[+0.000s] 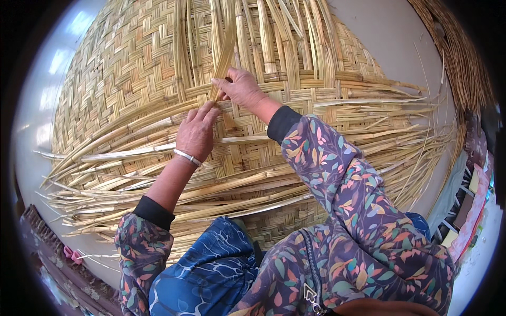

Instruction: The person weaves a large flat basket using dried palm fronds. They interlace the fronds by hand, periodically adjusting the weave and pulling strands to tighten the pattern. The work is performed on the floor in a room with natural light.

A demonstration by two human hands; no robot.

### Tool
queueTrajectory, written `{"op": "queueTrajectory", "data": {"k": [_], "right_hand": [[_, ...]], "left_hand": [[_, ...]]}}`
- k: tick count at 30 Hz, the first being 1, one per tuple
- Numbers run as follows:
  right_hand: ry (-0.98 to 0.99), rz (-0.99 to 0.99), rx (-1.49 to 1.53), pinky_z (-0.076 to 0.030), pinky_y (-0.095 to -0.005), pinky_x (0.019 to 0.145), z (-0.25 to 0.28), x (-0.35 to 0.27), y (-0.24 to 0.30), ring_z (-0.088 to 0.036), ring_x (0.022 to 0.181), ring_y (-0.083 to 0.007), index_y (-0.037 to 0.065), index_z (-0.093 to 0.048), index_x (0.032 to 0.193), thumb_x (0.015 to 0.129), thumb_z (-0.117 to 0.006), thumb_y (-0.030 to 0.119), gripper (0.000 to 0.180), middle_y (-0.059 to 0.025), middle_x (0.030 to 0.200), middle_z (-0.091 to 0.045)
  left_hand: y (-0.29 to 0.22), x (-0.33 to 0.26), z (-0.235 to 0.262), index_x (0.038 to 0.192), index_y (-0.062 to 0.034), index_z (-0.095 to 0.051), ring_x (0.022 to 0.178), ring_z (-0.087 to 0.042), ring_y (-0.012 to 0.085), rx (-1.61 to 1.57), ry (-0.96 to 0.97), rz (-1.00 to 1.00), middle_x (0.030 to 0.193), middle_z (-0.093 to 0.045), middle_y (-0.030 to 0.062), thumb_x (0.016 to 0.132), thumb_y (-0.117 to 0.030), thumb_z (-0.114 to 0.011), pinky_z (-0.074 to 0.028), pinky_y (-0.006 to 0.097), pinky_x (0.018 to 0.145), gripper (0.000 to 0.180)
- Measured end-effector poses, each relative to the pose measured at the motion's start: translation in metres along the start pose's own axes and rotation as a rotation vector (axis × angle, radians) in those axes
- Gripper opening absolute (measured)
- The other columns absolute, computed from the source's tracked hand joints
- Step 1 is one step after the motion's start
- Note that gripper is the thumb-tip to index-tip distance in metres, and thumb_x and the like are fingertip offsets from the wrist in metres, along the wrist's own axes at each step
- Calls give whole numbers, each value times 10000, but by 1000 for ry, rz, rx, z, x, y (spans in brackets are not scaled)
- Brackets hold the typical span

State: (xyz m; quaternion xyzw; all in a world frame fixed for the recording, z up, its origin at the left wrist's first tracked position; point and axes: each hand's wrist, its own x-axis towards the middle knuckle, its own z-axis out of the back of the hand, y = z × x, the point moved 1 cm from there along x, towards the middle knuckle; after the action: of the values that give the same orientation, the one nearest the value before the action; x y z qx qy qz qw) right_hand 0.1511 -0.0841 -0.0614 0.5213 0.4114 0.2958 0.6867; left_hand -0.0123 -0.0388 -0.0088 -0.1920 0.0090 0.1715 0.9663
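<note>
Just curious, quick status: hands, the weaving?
Right hand pinching raised reed strips. Left hand pressing on woven mat. Loose strands alongside.

No packages, labels, signs or screens in view. Nothing printed or lit shows anywhere in the frame.

Soft, even daylight fills the view, with pale glare on the smooth floor (pixel 37 105) toward nine and ten o'clock. Shadows are faint. Fisheye bending curves edges, and a black rim rings the frame.
</note>
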Motion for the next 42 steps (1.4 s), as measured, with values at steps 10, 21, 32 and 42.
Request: {"op": "queueTrajectory", "data": {"k": [10, 21, 32, 42], "right_hand": [[13, 34, -106, -489, -333, 572, 0, 1, -2, -632, 588, -222, 2, -615, 811, 806, -626, 334, 332, -143, 653, -623], [138, 3, -415, -490, -292, 530, 1, 10, 18, -613, 577, -144, -9, -579, 749, 816, -640, 252, 276, -97, 652, -627], [162, 104, -409, -476, -377, 728, -3, -2, 28, -604, 813, -320, 99, -657, 907, 760, -650, 323, 268, -146, 861, -636], [232, -299, -64, -465, -277, 647, 19, 33, 50, -564, 676, -127, 53, -671, 917, 755, -690, 238, 247, -48, 760, -652]], "left_hand": [[5, 14, 0, 1012, -97, -550, 948, -524, 279, -19, 16, -37, 1055, -547, 80, 701, 5, -516, -452, 379, 804, 329], [12, 38, 0, 919, -61, -555, 913, -551, 328, -237, -60, 91, 902, -605, 139, 759, 12, -471, -458, 407, 795, 195], [67, 92, 34, 1134, 6, -535, 896, -614, 207, -810, -28, 259, 990, -629, 124, 836, -212, -628, -498, 313, 805, 381], [61, 124, 58, 954, -59, -637, 634, -505, 47, -889, 135, 320, 775, -605, -23, 810, -277, -660, -404, 213, 541, 263]]}}
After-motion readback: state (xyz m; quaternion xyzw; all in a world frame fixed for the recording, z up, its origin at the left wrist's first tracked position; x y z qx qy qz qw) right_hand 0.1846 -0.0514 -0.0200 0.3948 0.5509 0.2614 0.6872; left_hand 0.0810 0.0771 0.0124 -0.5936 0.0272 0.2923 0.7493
